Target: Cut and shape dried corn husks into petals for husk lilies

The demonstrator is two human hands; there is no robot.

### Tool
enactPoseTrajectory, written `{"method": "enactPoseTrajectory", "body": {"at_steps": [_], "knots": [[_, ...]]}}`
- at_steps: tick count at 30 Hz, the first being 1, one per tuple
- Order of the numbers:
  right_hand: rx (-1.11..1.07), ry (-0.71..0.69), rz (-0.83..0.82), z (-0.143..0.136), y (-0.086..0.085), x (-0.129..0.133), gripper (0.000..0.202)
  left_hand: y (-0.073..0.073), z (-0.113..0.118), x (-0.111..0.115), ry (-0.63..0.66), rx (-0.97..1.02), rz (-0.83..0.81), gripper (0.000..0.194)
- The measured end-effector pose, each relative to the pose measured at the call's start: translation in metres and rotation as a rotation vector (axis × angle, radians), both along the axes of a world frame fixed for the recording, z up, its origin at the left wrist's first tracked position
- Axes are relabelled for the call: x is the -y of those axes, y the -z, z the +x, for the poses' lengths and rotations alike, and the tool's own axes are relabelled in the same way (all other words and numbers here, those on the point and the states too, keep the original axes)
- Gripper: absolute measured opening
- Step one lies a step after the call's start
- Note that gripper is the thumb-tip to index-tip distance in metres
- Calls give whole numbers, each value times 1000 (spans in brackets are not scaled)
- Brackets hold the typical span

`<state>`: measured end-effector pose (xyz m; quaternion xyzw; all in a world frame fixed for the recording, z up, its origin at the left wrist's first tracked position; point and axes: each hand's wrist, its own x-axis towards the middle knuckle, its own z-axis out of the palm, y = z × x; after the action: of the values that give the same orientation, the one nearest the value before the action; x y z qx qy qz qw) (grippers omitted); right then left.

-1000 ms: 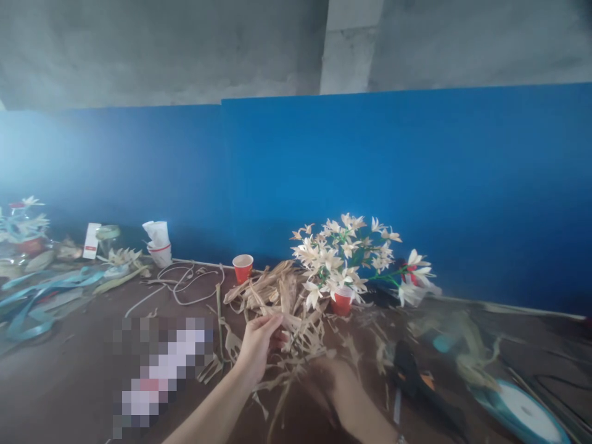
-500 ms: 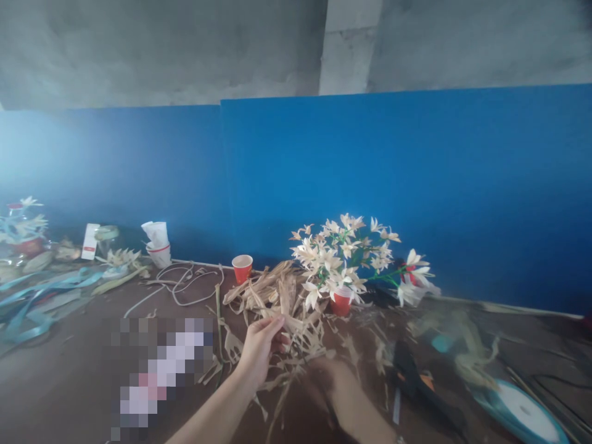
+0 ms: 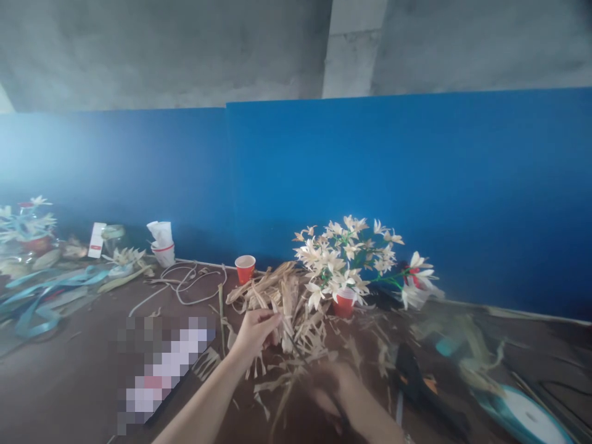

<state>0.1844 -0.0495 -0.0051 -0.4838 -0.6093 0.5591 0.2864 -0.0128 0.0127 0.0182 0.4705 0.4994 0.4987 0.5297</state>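
Observation:
Near the middle of the brown table, my left hand [image 3: 259,330] pinches a pale dried husk piece [image 3: 285,324] between thumb and fingers. My right hand [image 3: 329,382] is lower and to the right, smeared by motion; a thin dark object runs from it toward the husk, too blurred to name. Around and behind both hands lies a pile of dried husks [image 3: 284,287] with cut strips. White flowers [image 3: 330,256] with green stems stand in a red cup [image 3: 345,304] just behind the pile.
An orange-red paper cup [image 3: 245,271] and a white cable [image 3: 185,296] lie behind left. Blue ribbons [image 3: 46,302] spread at far left. At right are a dark tool [image 3: 420,388], probably a glue gun, and a ribbon spool [image 3: 531,416]. A blue panel [image 3: 324,172] rises behind.
My left hand has shifted slightly left and its fingers have drawn closer together on the husk. My right hand remains blurred in nearly the same place. The view has shifted slightly.

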Motion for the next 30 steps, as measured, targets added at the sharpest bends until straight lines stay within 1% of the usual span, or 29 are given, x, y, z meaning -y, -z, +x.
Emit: {"method": "enactPoseTrajectory", "body": {"at_steps": [4, 8, 12, 14, 19, 27, 30], "knots": [[18, -2, -34, 0, 0, -1, 50, 0, -2, -1, 62, -16, -17, 30], [23, -17, -54, 1, 4, -1, 51, 0, -2, 1, 119, -20, -40, 31], [-6, -2, -74, 2, 13, -2, 44, 1, -2, 3, 169, -13, -79, 29], [-1, 3, -110, 3, 17, -4, 40, 2, -1, 3, 191, -3, -99, 27], [24, -51, -216, 4, 22, -10, 36, 2, -2, 1, 226, 32, -134, 30], [13, -130, -226, 5, 28, -16, 33, 4, -2, 1, 254, 80, -165, 31], [52, -108, -263, 2, 33, -19, 30, 2, -1, 4, 260, 95, -165, 30]]}}
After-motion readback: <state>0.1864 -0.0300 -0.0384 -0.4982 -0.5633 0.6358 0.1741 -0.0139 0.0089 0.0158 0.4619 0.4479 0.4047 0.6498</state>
